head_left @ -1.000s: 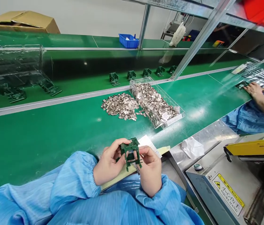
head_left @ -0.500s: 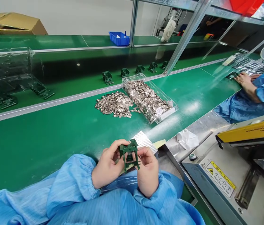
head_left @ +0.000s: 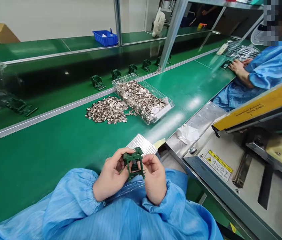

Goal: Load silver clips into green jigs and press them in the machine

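Observation:
Both of my hands hold one small dark green plastic frame (head_left: 133, 162) upright over my lap, at the near edge of the green bench (head_left: 55, 146). My left hand (head_left: 110, 176) grips its left side with thumb and fingers curled. My right hand (head_left: 154, 178) pinches its right side. Just behind the frame lies a ribbed silver strip (head_left: 142, 146). Farther out, a loose heap of small shiny metal pieces (head_left: 105, 111) lies beside a clear tray (head_left: 156, 115) filled with the same pieces.
Several green frames (head_left: 117, 74) stand in a row on the dark conveyor belt (head_left: 55, 83). A grey machine (head_left: 243, 156) with a yellow bar and warning label sits at my right. A co-worker's hand (head_left: 238, 66) rests on trays at far right. A blue bin (head_left: 105, 37) stands behind.
The view has swung to the right, so everything shifted left in the picture and more of the co-worker shows. My hands keep the same grip on the green frame.

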A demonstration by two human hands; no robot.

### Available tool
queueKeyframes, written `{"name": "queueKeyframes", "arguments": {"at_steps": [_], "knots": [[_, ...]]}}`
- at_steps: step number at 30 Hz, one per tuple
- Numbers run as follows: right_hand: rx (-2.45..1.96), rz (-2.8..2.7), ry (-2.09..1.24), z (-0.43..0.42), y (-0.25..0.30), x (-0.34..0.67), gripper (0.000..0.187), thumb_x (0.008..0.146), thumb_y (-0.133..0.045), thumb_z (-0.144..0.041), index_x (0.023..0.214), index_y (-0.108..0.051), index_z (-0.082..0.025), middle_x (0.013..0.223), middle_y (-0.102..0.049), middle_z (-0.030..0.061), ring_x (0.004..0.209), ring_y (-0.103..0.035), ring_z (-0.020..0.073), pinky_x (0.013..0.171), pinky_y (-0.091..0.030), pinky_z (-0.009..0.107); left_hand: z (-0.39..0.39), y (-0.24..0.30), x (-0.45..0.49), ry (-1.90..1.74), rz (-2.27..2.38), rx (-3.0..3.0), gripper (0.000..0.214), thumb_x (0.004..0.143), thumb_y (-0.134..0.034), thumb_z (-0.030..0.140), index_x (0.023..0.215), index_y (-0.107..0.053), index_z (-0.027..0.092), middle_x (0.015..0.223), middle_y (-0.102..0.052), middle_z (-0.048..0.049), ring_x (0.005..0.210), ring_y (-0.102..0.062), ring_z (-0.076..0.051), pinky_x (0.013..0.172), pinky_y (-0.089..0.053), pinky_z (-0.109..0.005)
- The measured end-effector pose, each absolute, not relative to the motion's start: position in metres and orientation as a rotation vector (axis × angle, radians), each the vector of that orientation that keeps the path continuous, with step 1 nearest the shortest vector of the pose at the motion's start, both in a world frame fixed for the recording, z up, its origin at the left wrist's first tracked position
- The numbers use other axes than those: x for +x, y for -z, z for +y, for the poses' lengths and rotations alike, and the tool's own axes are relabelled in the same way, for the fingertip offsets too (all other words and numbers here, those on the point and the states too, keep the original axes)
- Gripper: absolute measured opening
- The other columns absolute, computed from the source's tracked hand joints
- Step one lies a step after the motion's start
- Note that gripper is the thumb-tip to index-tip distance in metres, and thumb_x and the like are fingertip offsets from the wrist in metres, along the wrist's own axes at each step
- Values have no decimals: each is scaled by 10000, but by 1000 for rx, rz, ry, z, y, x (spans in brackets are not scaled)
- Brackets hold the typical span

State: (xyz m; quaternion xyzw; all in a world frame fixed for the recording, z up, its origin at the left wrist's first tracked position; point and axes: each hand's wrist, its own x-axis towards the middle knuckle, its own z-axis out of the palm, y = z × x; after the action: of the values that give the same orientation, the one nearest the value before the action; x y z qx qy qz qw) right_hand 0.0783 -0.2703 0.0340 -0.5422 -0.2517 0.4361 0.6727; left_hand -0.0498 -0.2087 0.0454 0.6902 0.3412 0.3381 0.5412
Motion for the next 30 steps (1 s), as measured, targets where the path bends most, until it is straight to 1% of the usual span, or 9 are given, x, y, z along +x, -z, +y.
{"name": "queueKeyframes", "arguments": {"at_steps": [2, 4, 6, 9, 14, 19, 22, 26, 30], "knots": [[-1264, -561, -894, -280, -25, 92, 210, 796, -711, -364, 860, -589, -205, 760, -609, -9, 682, -567, 137, 634, -471, 243, -200, -45, -42, -805, 778, 1645, 266, 866, -573, 234, 1130, -544, 256, 788, -616, 3, 629, -553, -116, 562, -453, -200], [-1341, -527, -775, -291, -9, 107, 222, 854, -648, -417, 899, -598, -206, 792, -632, 6, 707, -582, 147, 679, -484, 265, -186, -43, -31, -836, 786, 1639, 271, 860, -575, 233, 1128, -541, 233, 846, -631, -10, 696, -585, -123, 621, -483, -207], [-1451, -534, -761, -299, 8, 117, 287, 866, -614, -479, 873, -622, -192, 751, -645, 20, 671, -583, 155, 661, -486, 275, -172, -37, -17, -879, 801, 1626, 293, 849, -581, 233, 1137, -533, 207, 900, -636, -25, 762, -610, -133, 681, -506, -223], [-1544, -702, -864, -299, 26, 117, 372, 857, -591, -534, 841, -655, -168, 703, -662, 43, 650, -599, 173, 624, -484, 280, -156, -25, 3, -905, 769, 1660, 335, 837, -570, 193, 1168, -518, 193, 1004, -642, -47, 845, -634, -142, 757, -519, -244], [-1521, -847, -775, -282, 36, 100, 389, 914, -529, -476, 670, -563, -175, 590, -585, 5, 551, -531, 133, 540, -426, 240, -152, -12, 21, -849, 738, 1703, 369, 841, -555, 156, 1202, -510, 215, 990, -669, -36, 875, -655, -145, 786, -527, -247], [-1517, -921, -633, -278, 49, 102, 386, 971, -419, -432, 696, -536, -187, 618, -547, -1, 571, -518, 134, 539, -412, 243, -155, -13, 23, -866, 739, 1641, 365, 843, -573, 163, 1198, -506, 212, 978, -676, -33, 880, -659, -141, 775, -531, -232], [-1498, -1060, -565, -280, 54, 113, 381, 963, -420, -403, 665, -529, -192, 650, -534, 18, 609, -508, 151, 569, -409, 272, -155, -14, 23, -851, 738, 1628, 363, 841, -579, 163, 1195, -508, 207, 980, -679, -36, 892, -663, -145, 786, -531, -234], [-1485, -1210, -480, -281, 53, 123, 372, 933, -447, -358, 596, -489, -206, 598, -476, 17, 591, -457, 162, 559, -371, 297, -154, -15, 24, -835, 730, 1629, 357, 844, -568, 165, 1194, -506, 205, 991, -679, -37, 870, -665, -140, 779, -532, -235], [-1533, -1271, -429, -282, 54, 122, 344, 926, -400, -336, 618, -491, -213, 613, -492, 35, 616, -482, 179, 587, -396, 310, -153, -17, 24, -814, 735, 1644, 362, 839, -566, 169, 1194, -507, 204, 974, -682, -33, 871, -667, -145, 771, -530, -234]]}}
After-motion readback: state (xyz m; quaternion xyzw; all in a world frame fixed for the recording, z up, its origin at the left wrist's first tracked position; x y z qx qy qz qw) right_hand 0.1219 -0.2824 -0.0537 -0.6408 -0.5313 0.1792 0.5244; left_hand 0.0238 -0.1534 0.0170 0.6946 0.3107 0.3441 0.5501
